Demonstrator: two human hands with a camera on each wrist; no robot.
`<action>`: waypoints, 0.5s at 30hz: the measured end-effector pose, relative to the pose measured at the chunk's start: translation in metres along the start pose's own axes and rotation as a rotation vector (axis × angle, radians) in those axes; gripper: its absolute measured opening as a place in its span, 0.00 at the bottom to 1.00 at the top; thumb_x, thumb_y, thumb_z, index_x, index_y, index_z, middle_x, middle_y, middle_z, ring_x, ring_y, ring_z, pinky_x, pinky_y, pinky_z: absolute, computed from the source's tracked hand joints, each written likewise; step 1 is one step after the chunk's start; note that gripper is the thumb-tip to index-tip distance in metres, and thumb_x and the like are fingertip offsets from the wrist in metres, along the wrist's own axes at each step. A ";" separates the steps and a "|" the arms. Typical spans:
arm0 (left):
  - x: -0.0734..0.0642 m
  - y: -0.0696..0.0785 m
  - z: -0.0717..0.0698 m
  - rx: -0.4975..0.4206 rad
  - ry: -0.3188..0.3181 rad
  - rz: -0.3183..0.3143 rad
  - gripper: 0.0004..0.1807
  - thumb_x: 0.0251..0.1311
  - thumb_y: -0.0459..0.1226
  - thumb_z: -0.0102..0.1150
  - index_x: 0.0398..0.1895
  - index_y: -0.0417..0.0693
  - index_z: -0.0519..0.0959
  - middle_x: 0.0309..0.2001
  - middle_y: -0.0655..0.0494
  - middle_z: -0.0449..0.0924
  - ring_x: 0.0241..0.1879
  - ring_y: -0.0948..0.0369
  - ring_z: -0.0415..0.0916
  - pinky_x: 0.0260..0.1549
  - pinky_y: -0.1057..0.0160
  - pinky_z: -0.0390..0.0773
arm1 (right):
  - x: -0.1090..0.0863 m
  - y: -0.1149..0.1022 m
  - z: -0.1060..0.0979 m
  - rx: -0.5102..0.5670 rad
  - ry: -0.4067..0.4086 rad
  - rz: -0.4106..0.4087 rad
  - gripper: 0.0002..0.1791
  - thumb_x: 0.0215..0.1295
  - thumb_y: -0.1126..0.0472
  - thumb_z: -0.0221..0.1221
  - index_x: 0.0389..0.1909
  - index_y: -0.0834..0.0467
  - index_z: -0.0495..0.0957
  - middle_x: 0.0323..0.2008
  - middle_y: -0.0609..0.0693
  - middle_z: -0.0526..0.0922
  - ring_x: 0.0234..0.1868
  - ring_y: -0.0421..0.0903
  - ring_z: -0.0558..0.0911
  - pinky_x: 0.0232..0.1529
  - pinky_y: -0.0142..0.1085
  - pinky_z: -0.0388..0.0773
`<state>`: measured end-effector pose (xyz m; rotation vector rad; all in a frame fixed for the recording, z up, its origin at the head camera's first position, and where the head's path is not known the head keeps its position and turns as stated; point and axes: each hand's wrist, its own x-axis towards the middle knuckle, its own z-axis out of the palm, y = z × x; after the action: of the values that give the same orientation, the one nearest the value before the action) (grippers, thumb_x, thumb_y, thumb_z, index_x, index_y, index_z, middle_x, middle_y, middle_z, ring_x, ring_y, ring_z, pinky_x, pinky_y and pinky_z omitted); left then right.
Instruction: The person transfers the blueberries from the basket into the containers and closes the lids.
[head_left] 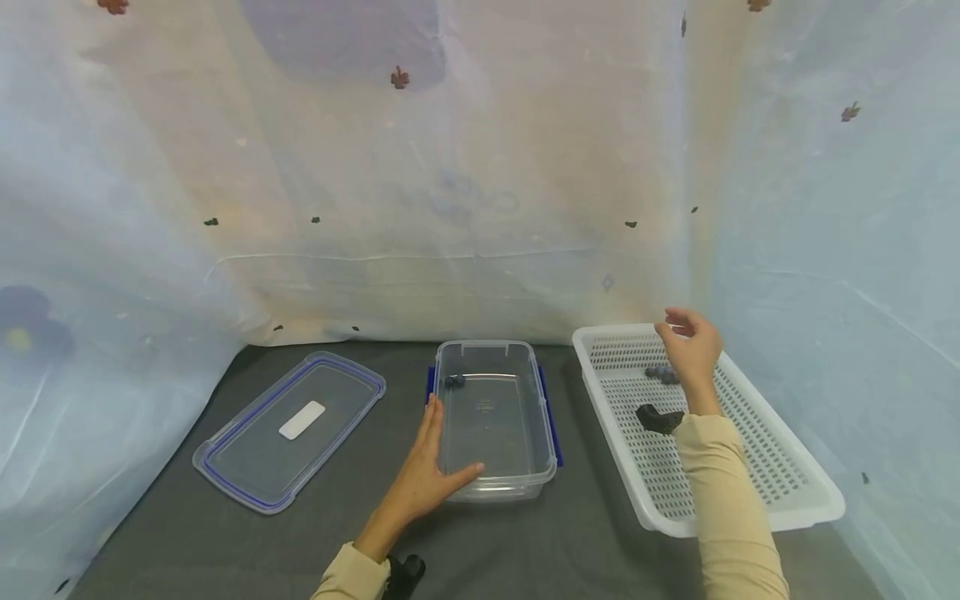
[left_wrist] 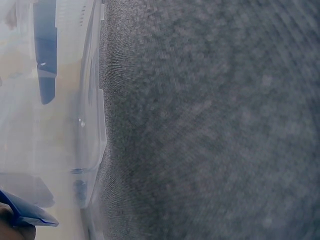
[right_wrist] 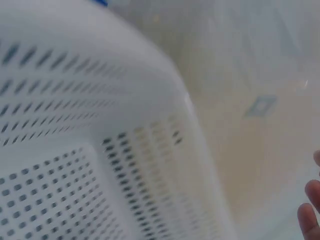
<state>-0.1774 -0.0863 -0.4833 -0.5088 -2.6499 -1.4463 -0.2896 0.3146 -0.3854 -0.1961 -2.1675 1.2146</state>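
My left hand [head_left: 420, 479] lies along the left side of a clear plastic food container [head_left: 495, 442], fingers straight and thumb spread over its near left corner. In the left wrist view, a fingertip [left_wrist: 15, 227] shows beside one of the container's blue side flaps [left_wrist: 30, 212]. A few small dark-blue round pieces [head_left: 454, 381] lie in its far left part. My right hand [head_left: 693, 350] is raised over the far part of a white perforated basket [head_left: 630, 479], fingers loosely bent, nothing visible between thumb and fingers. Below it, a small cluster of dark-blue round pieces [head_left: 662, 374] lies in the basket.
A clear lid [head_left: 255, 467] with a blue seal and a white label [head_left: 302, 420] lies flat to the left of the container. Dark grey cloth [head_left: 525, 550] covers the table. A pale plastic curtain [head_left: 480, 208] hangs behind and along both sides, close to the basket's right edge.
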 end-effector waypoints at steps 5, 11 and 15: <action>0.000 -0.001 0.001 -0.003 -0.006 0.003 0.64 0.52 0.59 0.67 0.78 0.49 0.34 0.77 0.50 0.28 0.73 0.46 0.36 0.61 0.33 0.52 | -0.004 0.030 0.002 -0.017 0.047 0.155 0.18 0.65 0.60 0.62 0.53 0.63 0.80 0.48 0.59 0.82 0.41 0.41 0.77 0.44 0.32 0.71; 0.000 -0.002 0.000 0.014 0.018 0.029 0.64 0.51 0.58 0.68 0.77 0.42 0.37 0.77 0.47 0.30 0.72 0.43 0.38 0.59 0.31 0.54 | -0.008 0.059 0.008 -0.057 0.057 0.245 0.19 0.63 0.59 0.62 0.52 0.65 0.80 0.46 0.61 0.82 0.35 0.38 0.76 0.36 0.27 0.70; 0.001 -0.001 -0.001 0.001 0.008 0.016 0.64 0.51 0.58 0.68 0.77 0.42 0.37 0.77 0.48 0.29 0.73 0.44 0.37 0.60 0.31 0.53 | -0.011 0.073 0.008 -0.087 0.039 0.318 0.19 0.64 0.60 0.61 0.52 0.67 0.79 0.44 0.62 0.81 0.35 0.42 0.74 0.30 0.27 0.68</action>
<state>-0.1783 -0.0870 -0.4834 -0.5214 -2.6345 -1.4392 -0.2980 0.3456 -0.4527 -0.6160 -2.2142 1.2736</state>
